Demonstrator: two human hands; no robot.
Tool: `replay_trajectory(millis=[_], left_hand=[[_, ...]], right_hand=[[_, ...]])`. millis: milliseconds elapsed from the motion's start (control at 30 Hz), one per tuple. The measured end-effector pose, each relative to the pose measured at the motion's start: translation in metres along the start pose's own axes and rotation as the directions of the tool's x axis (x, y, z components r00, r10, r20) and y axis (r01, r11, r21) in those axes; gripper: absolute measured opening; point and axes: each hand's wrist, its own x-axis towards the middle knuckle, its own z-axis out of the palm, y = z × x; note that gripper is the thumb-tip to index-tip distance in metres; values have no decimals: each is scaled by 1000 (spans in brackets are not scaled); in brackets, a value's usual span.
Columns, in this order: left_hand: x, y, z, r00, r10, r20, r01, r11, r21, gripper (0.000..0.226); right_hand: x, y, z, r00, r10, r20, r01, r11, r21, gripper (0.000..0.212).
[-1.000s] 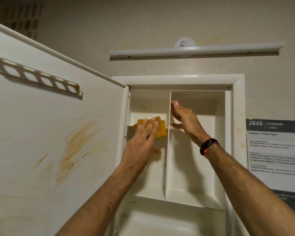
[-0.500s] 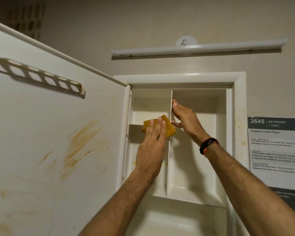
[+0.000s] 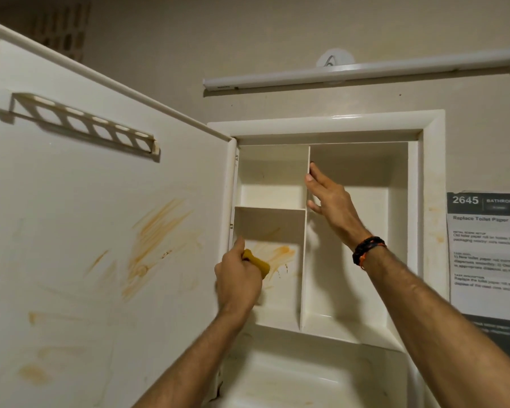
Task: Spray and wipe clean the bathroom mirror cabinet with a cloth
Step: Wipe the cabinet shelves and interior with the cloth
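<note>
My left hand [image 3: 238,282] has dropped below the shelf [image 3: 270,208], clamped on the yellow cloth [image 3: 258,262] beside the orange stain [image 3: 278,254]; right hand [image 3: 327,195], fingers straight, braces the divider [image 3: 305,245].

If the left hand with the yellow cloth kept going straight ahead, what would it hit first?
Most likely the orange smear on the back wall of the lower left compartment. The left hand grips the cloth just in front of it, though depth is hard to judge.
</note>
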Motion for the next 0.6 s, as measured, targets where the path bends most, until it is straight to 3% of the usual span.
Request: replay_trajectory(millis=[33,100,133,200,400,500,600], left_hand=[[3,7,3,981,-190,35,193,971,-144,54],[10,23,8,874,-453,177,480,744,-465,36],[14,28,8,821,-521,234,554,629,-546,30],[20,30,10,779,-577,248,601,571,-560,17],[27,17,15,770,-605,203,609,601,-517,28],[24,12,23,849,-528,-25,478,787,-390,23],[22,12,35,918,-230,-323,179,967,-179,29]], right_hand=[[-1,0,1,1000,1,6,-1,1000,0,55],[-1,1,1,1000,2,19,-2,1000,-8,56],[-1,1,1,1000,1,25,0,1000,-15,56],[-1,1,1,999,2,36,-1,999,-33,58],[-4,4,3,999,-18,38,21,997,-74,64],[-4,5,4,999,-14,32,16,998,-64,67],[-5,6,4,999,-10,30,11,999,-46,70]])
